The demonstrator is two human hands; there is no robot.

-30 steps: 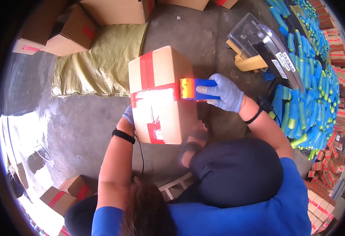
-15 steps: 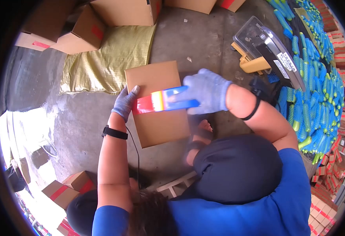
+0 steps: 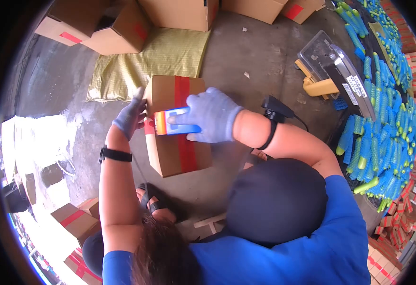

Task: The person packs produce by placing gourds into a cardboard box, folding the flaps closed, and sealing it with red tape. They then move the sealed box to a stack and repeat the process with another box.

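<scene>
While the right grip (image 3: 211,118) clasps a blue plastic tape dispenser with an orange front (image 3: 171,128), the left grip (image 3: 129,115) meets the edge of a brown rectangular cardboard box (image 3: 167,154)

Thumb and fingers of the right grip, in a bluish-grey fabric glove (image 3: 220,109), are closed around the dispenser; its orange end points towards the left grip, over the box's left part. The left grip, gloved alike, is loosely curved, thumb and fingers apart, at the box's left edge; how firmly its fingertips press cannot be told. The box lies under the dispenser, between the two grips, with a glossy red tape strip (image 3: 188,154) along its upper face. What bears it from below is hidden.

Behind the left grip is a black wristband (image 3: 116,155). Ahead of both grips, past the box, a shiny yellow-gold woven sheet (image 3: 170,50) lies on the grey concrete floor (image 3: 250,52), with large brown cardboard cartons (image 3: 174,14) beyond. Well to the right of the right grip stands a black device with a clear plastic cover (image 3: 348,80); past it lies a heap of long green produce in blue nets (image 3: 374,137).
</scene>
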